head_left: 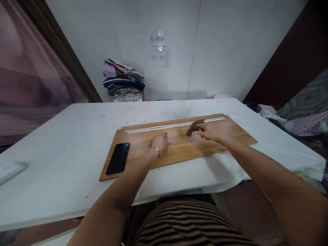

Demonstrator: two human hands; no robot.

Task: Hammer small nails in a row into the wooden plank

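Observation:
A wooden board (184, 152) lies across the white-covered table. My right hand (208, 132) is closed round the handle of a claw hammer (192, 128), whose head is raised above the board. My left hand (159, 140), with a bracelet at the wrist, rests low over the board, its fingers pinched on a thin nail (166, 135). Right of those fingers runs a row of small dark nail heads or holes (179, 142); which they are I cannot tell. Several loose nails (148, 146) lie just left of my left hand.
A black phone (118, 159) lies on the board's left end. Two white measuring strips (176, 125) run along its far side. Folded clothes (124, 82) are stacked at the table's back. A white object (11, 171) sits at the left edge. Paper notes (159, 57) hang on the wall.

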